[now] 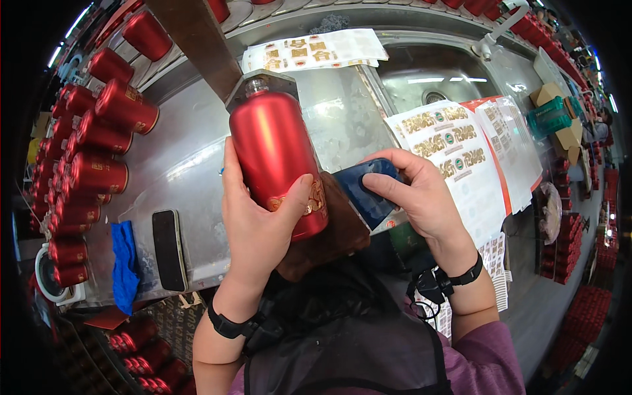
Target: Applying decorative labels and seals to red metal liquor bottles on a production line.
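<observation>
My left hand (257, 227) is wrapped round a glossy red bottle (271, 141) with a clear glass neck, thumb on its near right side. The bottle lies tilted with its neck pointing away from me, and gold decoration shows near its base. Beneath it is a brown padded rest (342, 220). In my right hand (421, 191) is a flat dark blue scraper (368, 201), pinched with the thumb on top. Its straight edge is close to the bottle's lower right side; whether they touch I cannot tell.
Sheets of gold transfers (447, 148) lie right of my hands, with another sheet (313, 51) behind. A sink (434, 69) is at the far right. On the left are stacked red bottles (99, 171), a phone (170, 250) and a blue cloth (124, 266). A brown post (197, 43) rises behind the bottle.
</observation>
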`<state>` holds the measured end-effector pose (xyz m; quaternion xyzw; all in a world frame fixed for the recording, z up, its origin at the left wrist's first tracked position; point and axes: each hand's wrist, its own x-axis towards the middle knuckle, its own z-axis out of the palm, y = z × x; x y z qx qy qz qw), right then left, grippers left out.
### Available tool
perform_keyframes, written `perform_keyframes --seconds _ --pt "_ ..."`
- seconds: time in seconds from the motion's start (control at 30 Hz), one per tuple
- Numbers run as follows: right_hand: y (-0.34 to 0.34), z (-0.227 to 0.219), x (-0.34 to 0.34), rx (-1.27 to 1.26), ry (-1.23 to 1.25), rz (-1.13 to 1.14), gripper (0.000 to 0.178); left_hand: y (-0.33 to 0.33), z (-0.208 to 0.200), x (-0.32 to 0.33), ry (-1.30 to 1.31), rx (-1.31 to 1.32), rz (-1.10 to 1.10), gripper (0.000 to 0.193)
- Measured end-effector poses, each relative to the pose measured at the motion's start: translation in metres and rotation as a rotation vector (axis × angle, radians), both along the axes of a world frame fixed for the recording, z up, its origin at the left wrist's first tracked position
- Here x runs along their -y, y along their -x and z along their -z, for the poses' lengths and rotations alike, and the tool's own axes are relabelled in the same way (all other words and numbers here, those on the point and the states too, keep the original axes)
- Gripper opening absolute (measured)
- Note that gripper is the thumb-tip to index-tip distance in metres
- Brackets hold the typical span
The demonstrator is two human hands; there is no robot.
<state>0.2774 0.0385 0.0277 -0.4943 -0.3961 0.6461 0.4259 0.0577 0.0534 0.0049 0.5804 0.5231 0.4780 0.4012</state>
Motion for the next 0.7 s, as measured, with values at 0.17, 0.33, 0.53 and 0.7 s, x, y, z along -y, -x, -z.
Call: perform_keyframes --seconds 0.17,0.33,0.53,0.7 --pt "-0.0026 -0.0008 -0.0006 0.005 0.007 0.004 0.019 -0.0014 -0.0002 -0.0021 0.039 0.077 -0.023 0.092" --pt "-0.0017 0.0015 -0.0016 -0.038 -0.010 -0.010 0.020 0.0060 -0.0003 0.0010 -0.009 -0.073 0.067 0.097" --pt "0.0005 0.0028 -0.0005 -0.061 0.027 -0.003 0.020 -0.0005 -0.0050 -0.0001 0.007 -0.037 0.054 0.095" --pt "-0.0024 0.0032 0.0002 -0.066 0.005 -0.008 0.019 -0.0040 -0.0035 0.0004 0.000 -0.005 0.007 0.090"
